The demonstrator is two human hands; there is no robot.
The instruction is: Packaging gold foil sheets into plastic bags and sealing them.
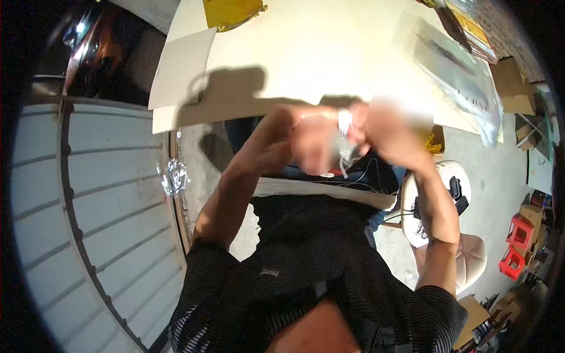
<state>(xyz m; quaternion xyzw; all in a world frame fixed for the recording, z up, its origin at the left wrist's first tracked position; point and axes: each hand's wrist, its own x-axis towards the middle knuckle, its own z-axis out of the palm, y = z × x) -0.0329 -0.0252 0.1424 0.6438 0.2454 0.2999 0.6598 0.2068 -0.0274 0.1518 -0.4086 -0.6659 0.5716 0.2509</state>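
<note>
My left hand [306, 132] and my right hand [391, 132] meet in front of me at the near edge of the pale table [329, 53]. Both look closed, fingers bent in toward each other, though parts of them are blurred. Between them shows a small white piece [345, 122], too unclear to name. Just below it hangs a whitish strip [347, 157]. Thin white cords [371, 172] trail over the dark cloth [382, 176] across my lap. What lies inside the fingers is mostly hidden.
A flat beige board [182, 67] lies at the table's left, near a yellow sheet-like piece [232, 13]. Clear plastic bags [453, 65] cover its right side. A pale seat [462, 176] with a black device stands at my right; red stools [519, 230] are farther off.
</note>
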